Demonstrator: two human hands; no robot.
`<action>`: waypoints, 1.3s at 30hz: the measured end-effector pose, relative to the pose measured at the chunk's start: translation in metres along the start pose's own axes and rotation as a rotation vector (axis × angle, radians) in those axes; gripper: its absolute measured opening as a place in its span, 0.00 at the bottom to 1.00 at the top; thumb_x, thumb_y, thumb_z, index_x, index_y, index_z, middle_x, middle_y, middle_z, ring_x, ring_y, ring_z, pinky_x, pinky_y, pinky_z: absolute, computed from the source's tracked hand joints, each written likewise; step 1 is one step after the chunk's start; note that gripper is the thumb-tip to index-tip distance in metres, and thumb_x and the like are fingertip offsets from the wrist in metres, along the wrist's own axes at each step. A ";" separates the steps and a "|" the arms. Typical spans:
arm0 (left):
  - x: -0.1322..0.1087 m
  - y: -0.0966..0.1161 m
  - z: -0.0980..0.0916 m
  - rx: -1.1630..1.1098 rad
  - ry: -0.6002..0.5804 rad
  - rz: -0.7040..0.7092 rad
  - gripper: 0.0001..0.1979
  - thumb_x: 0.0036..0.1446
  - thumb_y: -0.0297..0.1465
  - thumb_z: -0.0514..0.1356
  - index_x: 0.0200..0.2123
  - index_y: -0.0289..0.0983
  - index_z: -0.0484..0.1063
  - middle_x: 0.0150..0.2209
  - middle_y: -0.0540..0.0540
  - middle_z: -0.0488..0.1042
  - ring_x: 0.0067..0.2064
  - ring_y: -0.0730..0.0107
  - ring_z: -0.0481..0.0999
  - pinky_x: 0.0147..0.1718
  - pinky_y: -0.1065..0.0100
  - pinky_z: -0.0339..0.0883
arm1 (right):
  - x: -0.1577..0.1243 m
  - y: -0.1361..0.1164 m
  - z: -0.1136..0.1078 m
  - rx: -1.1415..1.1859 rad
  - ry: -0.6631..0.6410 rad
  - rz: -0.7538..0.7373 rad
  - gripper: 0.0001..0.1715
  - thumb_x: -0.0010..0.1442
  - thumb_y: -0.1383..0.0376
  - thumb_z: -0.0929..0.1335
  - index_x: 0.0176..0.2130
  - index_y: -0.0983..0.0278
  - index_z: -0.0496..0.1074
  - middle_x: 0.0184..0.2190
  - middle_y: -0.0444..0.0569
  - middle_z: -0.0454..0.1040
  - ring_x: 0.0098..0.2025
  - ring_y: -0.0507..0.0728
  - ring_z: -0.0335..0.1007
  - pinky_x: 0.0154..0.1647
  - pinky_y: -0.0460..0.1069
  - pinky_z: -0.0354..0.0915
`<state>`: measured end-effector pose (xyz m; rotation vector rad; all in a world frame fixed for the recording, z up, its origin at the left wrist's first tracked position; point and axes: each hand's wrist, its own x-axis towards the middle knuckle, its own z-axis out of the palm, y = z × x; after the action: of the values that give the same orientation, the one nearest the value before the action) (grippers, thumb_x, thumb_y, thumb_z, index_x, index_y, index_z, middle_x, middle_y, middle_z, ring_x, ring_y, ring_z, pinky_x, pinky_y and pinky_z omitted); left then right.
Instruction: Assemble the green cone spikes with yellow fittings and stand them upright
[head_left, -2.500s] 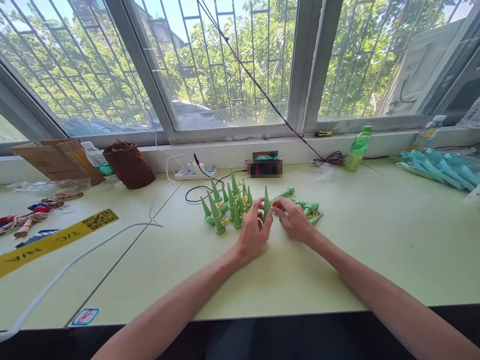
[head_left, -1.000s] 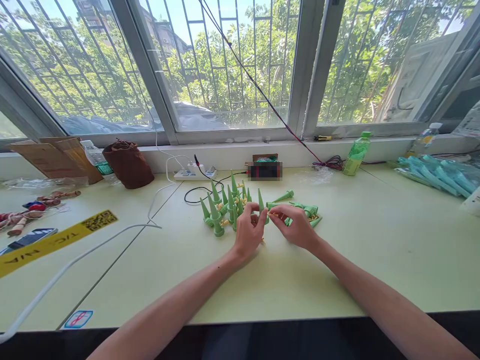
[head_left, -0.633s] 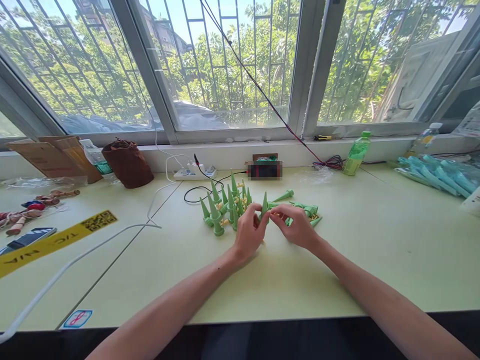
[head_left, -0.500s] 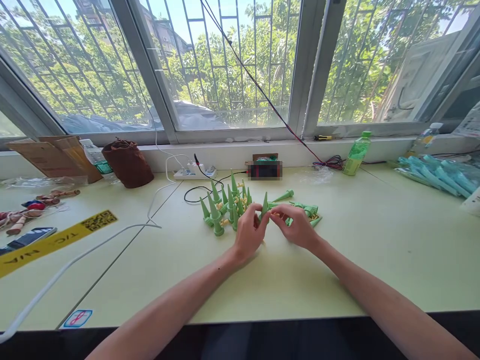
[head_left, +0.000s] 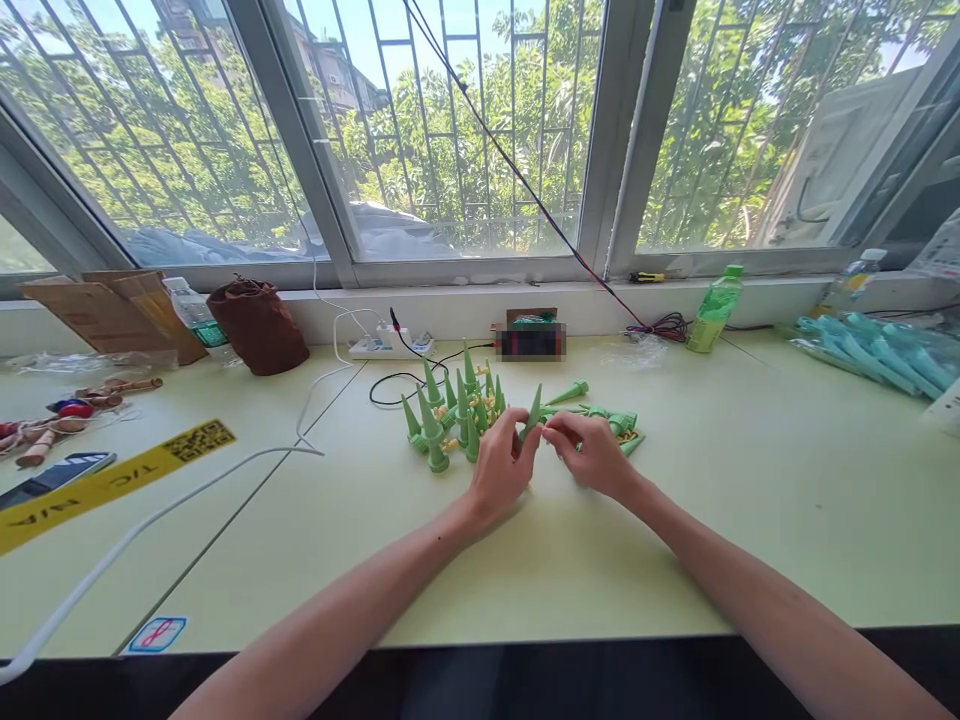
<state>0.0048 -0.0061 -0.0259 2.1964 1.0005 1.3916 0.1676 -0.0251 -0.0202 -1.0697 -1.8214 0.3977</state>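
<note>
My left hand [head_left: 501, 470] is closed around the base of a green plastic cone spike [head_left: 531, 412], whose tip leans up and to the right. My right hand [head_left: 592, 452] pinches at the spike's base from the right; what its fingertips hold is too small to make out. Just behind my left hand stand several green spikes [head_left: 444, 412] upright with small yellow parts among them. A pile of green spikes lying flat [head_left: 607, 415] is behind my right hand. All of this is on a pale green table [head_left: 750, 480].
On the sill side are a white power strip [head_left: 390, 345] with black cables, a small box [head_left: 529, 335], a green bottle [head_left: 714, 308] and a brown pouch [head_left: 256, 325]. Bagged teal items [head_left: 870, 340] lie far right. A white cable [head_left: 150, 520], yellow strip [head_left: 105, 485] and wooden toys [head_left: 67, 415] lie left.
Both hands stayed at the same spot, working on the held spike. The spike tilted from nearly upright to leaning right. The camera view shifted slightly.
</note>
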 end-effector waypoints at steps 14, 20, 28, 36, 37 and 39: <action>-0.002 -0.001 0.003 -0.037 -0.013 -0.061 0.08 0.63 0.37 0.54 0.37 0.39 0.62 0.21 0.57 0.57 0.20 0.79 0.57 0.22 0.75 0.53 | 0.000 -0.004 0.001 -0.036 0.004 0.018 0.23 0.68 0.59 0.60 0.22 0.62 0.55 0.16 0.40 0.57 0.20 0.50 0.49 0.24 0.48 0.49; -0.001 0.003 0.002 -0.116 -0.028 -0.138 0.09 0.63 0.39 0.54 0.36 0.39 0.59 0.19 0.58 0.56 0.18 0.79 0.58 0.19 0.75 0.52 | 0.001 -0.006 0.000 0.001 0.019 0.037 0.20 0.68 0.57 0.60 0.27 0.63 0.65 0.19 0.41 0.62 0.21 0.50 0.54 0.24 0.47 0.53; 0.000 0.006 0.001 -0.231 -0.008 -0.242 0.12 0.62 0.41 0.55 0.36 0.39 0.59 0.29 0.53 0.65 0.18 0.82 0.64 0.16 0.76 0.53 | 0.000 -0.008 -0.002 0.043 0.041 0.023 0.13 0.64 0.57 0.65 0.39 0.64 0.70 0.23 0.44 0.68 0.23 0.51 0.61 0.24 0.46 0.59; 0.000 0.006 0.002 -0.259 -0.047 -0.245 0.13 0.62 0.42 0.55 0.36 0.39 0.58 0.28 0.54 0.65 0.17 0.81 0.65 0.15 0.77 0.53 | 0.001 -0.003 -0.001 0.000 0.048 0.006 0.12 0.64 0.57 0.65 0.37 0.64 0.70 0.23 0.44 0.68 0.23 0.51 0.61 0.25 0.46 0.59; 0.000 0.006 0.002 -0.253 -0.052 -0.234 0.13 0.62 0.41 0.55 0.36 0.39 0.58 0.26 0.54 0.64 0.17 0.81 0.64 0.15 0.77 0.53 | 0.001 -0.003 -0.001 -0.004 0.052 0.009 0.13 0.64 0.57 0.64 0.36 0.64 0.69 0.22 0.44 0.68 0.23 0.51 0.61 0.25 0.46 0.59; -0.001 0.006 0.002 -0.241 -0.071 -0.206 0.12 0.62 0.41 0.55 0.36 0.39 0.58 0.23 0.56 0.62 0.17 0.80 0.63 0.16 0.77 0.53 | 0.001 -0.002 -0.001 -0.012 0.061 0.020 0.13 0.65 0.58 0.63 0.35 0.64 0.69 0.21 0.43 0.67 0.22 0.51 0.59 0.24 0.46 0.58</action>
<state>0.0084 -0.0110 -0.0238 1.8971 0.9497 1.2599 0.1676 -0.0257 -0.0176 -1.0977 -1.7620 0.3631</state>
